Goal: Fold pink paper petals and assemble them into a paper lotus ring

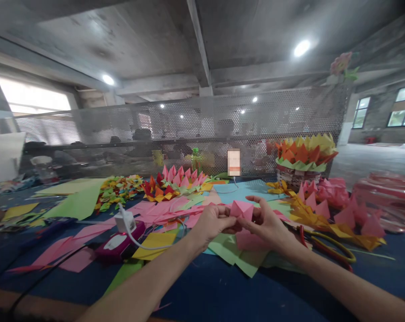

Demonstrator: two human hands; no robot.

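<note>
Head view: holding a folded pink paper piece (242,209) over the blue table (202,299). Clamped on its left with thumb and fingers of the left hand (212,224); on its right with the thumb of the right hand (268,227) and, probably, fingers behind (partly hidden by the paper). Poised above pale green sheets (252,266), facing pink strips (167,209) and pointed pink petals (184,177) beyond. Flanked at left by a white charger (125,222) on a purple power block (130,244), at right by red and yellow handles (338,242).
</note>
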